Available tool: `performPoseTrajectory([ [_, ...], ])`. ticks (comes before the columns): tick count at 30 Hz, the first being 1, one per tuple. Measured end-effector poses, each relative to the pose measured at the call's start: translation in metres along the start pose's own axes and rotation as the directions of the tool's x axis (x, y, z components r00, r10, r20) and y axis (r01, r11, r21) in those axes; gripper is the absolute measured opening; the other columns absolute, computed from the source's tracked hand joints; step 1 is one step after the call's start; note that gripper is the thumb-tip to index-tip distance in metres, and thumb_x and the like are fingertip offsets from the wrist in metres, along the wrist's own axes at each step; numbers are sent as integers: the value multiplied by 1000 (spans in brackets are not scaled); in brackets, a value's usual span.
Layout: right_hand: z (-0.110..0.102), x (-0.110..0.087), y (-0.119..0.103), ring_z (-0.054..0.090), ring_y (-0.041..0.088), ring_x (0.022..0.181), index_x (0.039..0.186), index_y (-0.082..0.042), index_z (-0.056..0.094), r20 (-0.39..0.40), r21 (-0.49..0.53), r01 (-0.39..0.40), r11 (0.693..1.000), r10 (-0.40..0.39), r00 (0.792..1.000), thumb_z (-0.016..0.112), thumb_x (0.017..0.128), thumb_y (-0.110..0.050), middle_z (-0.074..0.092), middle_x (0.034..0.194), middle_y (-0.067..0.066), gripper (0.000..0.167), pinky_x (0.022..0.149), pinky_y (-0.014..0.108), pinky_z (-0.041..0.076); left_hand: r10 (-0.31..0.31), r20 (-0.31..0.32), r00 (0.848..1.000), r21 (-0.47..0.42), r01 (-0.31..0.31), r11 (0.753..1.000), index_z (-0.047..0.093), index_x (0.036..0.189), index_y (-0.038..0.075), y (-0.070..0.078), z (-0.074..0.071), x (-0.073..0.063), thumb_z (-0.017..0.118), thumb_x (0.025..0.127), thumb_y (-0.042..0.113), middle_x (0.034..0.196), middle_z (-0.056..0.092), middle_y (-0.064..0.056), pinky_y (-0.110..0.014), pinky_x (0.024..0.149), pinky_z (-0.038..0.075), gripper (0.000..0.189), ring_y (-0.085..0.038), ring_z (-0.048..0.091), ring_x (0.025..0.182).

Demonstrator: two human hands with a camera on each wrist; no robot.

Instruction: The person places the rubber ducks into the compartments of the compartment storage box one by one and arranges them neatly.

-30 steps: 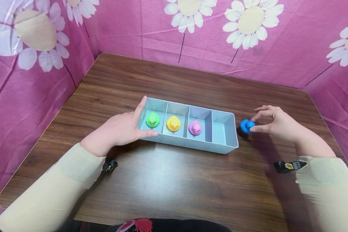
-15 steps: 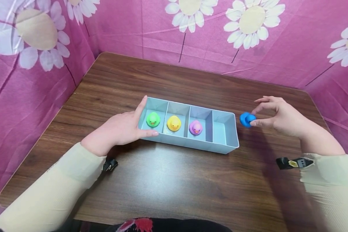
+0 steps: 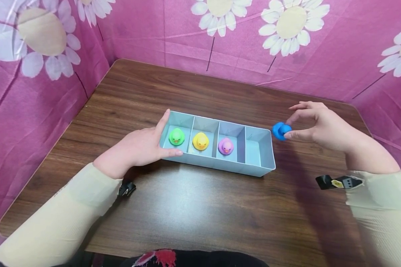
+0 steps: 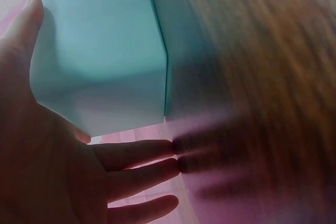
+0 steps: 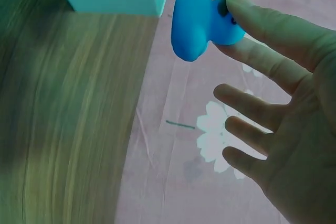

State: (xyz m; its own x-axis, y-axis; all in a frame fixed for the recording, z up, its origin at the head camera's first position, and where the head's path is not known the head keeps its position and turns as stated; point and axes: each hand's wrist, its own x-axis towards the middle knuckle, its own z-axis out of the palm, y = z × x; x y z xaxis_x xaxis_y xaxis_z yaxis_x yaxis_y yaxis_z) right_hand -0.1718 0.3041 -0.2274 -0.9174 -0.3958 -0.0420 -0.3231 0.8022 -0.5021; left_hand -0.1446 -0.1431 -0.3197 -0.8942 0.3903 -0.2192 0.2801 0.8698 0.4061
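A pale blue divided box (image 3: 217, 165) stands on the table, and my left hand (image 3: 138, 148) grips its left end, thumb along the front wall and index finger at the back corner. In the left wrist view the box's outer wall (image 4: 105, 40) shows beside the thumb, with the other fingers (image 4: 144, 177) stretched out below. A green rubber duck (image 3: 176, 137), a yellow rubber duck (image 3: 200, 141) and a purple rubber duck (image 3: 225, 146) each sit in a compartment; the rightmost holds none. My right hand (image 3: 324, 128) pinches a blue rubber duck (image 5: 191, 24) by its head, raised just right of the box.
The brown wooden table (image 3: 194, 211) extends around the box on all sides. Pink cloth with white flowers (image 3: 240, 52) hangs behind and along both sides of it. Black straps (image 3: 337, 182) sit at both wrists.
My right hand has lifted the blue duck and brought it up and slightly left, closer to the box's right end. The left hand and the box stay where they were.
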Motion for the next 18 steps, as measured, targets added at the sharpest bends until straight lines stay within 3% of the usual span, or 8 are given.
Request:
performPoseTrajectory([
  [9, 14, 7, -17, 22, 40, 140, 91, -14, 75, 20, 24, 15, 1000, -16, 1000, 88, 75, -15, 49, 137, 12, 21, 105, 64, 19, -5, -8, 1000, -2, 5, 1000, -20, 156, 23, 0, 0, 0, 45, 74, 90, 145, 47, -23, -53, 99, 42, 124, -36, 51, 127],
  [18, 37, 12, -18, 21, 40, 141, 88, -17, 75, 51, 61, 61, 996, -65, 997, 89, 74, -15, 50, 136, 13, 20, 104, 66, 21, -5, 7, 1000, -5, 5, 1000, -22, 155, 24, 0, -1, -1, 43, 73, 91, 146, 45, -23, -54, 100, 41, 124, -37, 50, 127],
])
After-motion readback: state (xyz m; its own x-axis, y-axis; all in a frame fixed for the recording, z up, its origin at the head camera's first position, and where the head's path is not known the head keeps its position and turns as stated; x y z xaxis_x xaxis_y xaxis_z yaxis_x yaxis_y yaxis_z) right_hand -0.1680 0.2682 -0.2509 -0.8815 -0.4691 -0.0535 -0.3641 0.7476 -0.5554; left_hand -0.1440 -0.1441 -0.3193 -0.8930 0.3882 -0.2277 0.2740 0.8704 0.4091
